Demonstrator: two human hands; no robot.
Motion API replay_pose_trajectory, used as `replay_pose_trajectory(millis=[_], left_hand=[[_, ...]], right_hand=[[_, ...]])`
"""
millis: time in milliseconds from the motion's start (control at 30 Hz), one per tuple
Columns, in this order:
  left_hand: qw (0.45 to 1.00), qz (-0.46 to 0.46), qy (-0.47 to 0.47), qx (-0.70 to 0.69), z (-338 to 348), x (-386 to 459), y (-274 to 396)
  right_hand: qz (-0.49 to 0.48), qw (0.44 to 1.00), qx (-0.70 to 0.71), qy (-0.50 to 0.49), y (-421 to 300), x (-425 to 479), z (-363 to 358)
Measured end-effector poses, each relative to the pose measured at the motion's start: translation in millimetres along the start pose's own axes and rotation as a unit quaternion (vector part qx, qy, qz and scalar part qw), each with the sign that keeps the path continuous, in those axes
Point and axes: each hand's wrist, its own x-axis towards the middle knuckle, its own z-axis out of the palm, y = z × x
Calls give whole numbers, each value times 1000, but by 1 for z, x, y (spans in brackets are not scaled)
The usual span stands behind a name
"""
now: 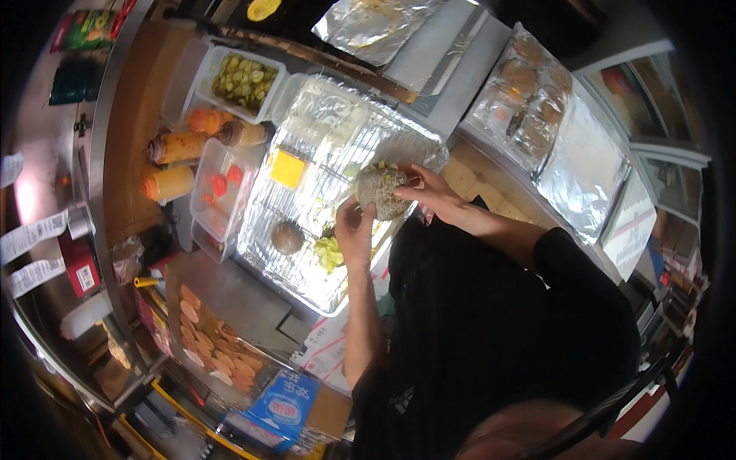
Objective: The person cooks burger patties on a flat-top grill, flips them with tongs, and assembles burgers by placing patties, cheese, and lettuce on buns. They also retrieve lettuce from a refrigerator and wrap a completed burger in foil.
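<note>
My left hand (356,230) and my right hand (431,192) hold a dark, seeded burger bun (383,192) between them, over the near right part of a foil-lined tray with a wire rack (322,201). Pale green bits show at the bun's far edge; its filling is mostly hidden. A yellow cheese slice (287,169) lies flat on the rack to the left. Below it sits a round brown bun or patty (287,238); which one I cannot tell. Green lettuce (328,253) lies beside my left wrist.
Left of the rack stand a tub of sliced pickles (244,83), squeeze bottles (178,148) and a tub with tomato pieces (221,187). A container of sliced onions (328,109) rests on the rack's far end. Sliced sausage (215,345) lies lower left; a foil tray of buns (520,92) stands right.
</note>
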Motion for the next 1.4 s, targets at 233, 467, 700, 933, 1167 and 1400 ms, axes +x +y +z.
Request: replay_pose_trajectory(millis=[233, 467, 700, 933, 1167, 1400], left_hand=[[992, 50, -109, -46, 41, -13, 9], [956, 28, -291, -19, 141, -33, 6], [913, 113, -391, 35, 292, -89, 7], [908, 29, -414, 48, 442, -100, -50], [913, 9, -386, 130, 488, -101, -73], [911, 18, -387, 141, 495, -111, -56]], right_hand=[[-48, 992, -2, 114, -28, -54, -16], [-108, 944, -27, 311, -21, -127, -99], [-147, 882, -37, 446, -40, -223, -217], [-93, 880, -67, 460, -51, -252, -365], [-17, 915, -83, 395, -32, -248, -438], [-121, 807, -372, 443, -74, -245, -437]])
